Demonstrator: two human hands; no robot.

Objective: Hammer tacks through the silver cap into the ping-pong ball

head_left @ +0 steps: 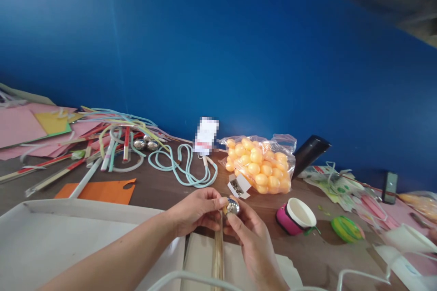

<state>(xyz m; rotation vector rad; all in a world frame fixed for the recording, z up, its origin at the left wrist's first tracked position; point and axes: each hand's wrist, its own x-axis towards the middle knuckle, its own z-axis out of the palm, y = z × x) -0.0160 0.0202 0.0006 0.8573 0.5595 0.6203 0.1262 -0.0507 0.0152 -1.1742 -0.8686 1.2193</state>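
Note:
Over the front of the table, my right hand [251,236] is closed around a shiny silver ball [233,207]. Thumb and fingers of my left hand [201,209] pinch together at the ball's left side, where a small yellowish bit shows between them; I cannot make out what it is. Just below the hands a long, golden-tan bundle of thin strands [219,259] runs down to the bottom edge, and its upper end is partly hidden by the fingers. Behind them stands a small open white box [239,185] with small dark pieces inside.
A clear bag of orange balls [259,163] lies behind the box. A pink-sleeved cup [296,216] and a green lid [347,229] are at right. Left are a white tray [85,241], orange card [112,192], several silver balls [146,144] and coiled blue cord [184,173].

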